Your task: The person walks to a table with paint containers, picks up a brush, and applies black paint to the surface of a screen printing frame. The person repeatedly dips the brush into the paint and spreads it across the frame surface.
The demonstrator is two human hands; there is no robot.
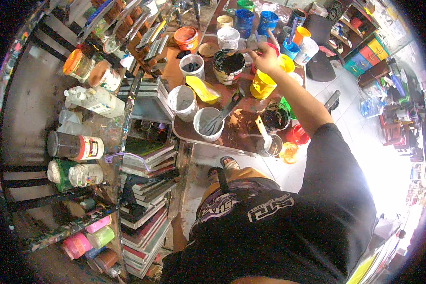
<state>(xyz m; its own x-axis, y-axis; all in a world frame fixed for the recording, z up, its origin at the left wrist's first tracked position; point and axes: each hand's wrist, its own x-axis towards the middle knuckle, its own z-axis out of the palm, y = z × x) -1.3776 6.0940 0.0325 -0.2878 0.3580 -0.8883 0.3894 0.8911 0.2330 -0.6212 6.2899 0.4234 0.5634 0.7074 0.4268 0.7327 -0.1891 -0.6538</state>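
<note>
My right hand (pixel 265 59) reaches over the brown table (pixel 236 135), fingers closed around a thin, paint-stained stirring stick (pixel 244 50). The stick points left over a bucket of dark paint (pixel 229 75); whether its tip touches the paint is hard to tell. Yellow paint pots (pixel 262 86) stand beside my right wrist, and a red pot (pixel 271 47) is partly hidden behind the hand. Left of the dark bucket sits a white tub (pixel 192 66) with dark contents. A crumpled yellow packet (pixel 202 89) lies in front. My left hand does not show.
Nearer me stand a grey-paint tub (pixel 208 124) with a dark spatula leaning in it and a pot (pixel 271 146) holding a brush. Blue buckets (pixel 244 23) are at the back. Left are shelves with jars (pixel 91 147) and stacked framed screens (pixel 146 215). A black chair (pixel 320 66) stands right.
</note>
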